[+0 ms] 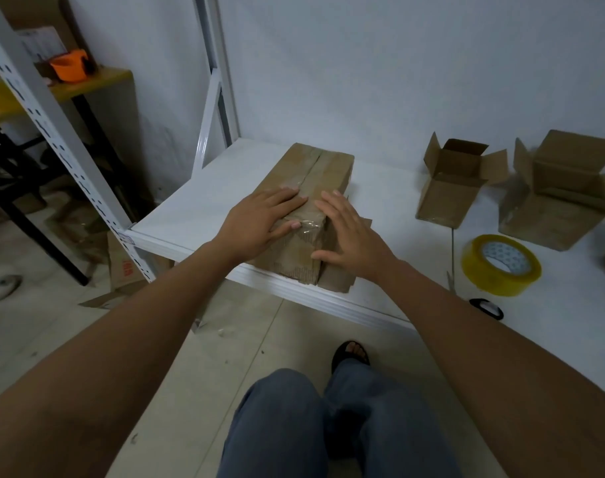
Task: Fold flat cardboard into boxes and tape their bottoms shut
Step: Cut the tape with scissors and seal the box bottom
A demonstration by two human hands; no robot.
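Both hands lie flat, fingers spread, gripping nothing — left hand (pixel 259 224) and right hand (pixel 351 238) press the taped box (pixel 306 201) at the desk's (pixel 208 205) near edge. Right: tape roll (pixel 501 265), then two open boxes (pixel 456 182) — farther back.

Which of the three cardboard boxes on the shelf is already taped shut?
The box under both hands, at the shelf's left end. Tape runs along its closed seam, while the two boxes to the right lie with flaps open.

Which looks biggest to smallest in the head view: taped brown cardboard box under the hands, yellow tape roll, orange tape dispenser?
1. Taped brown cardboard box
2. Yellow tape roll
3. Orange tape dispenser, though it sits farther away, so its true size is unsure.
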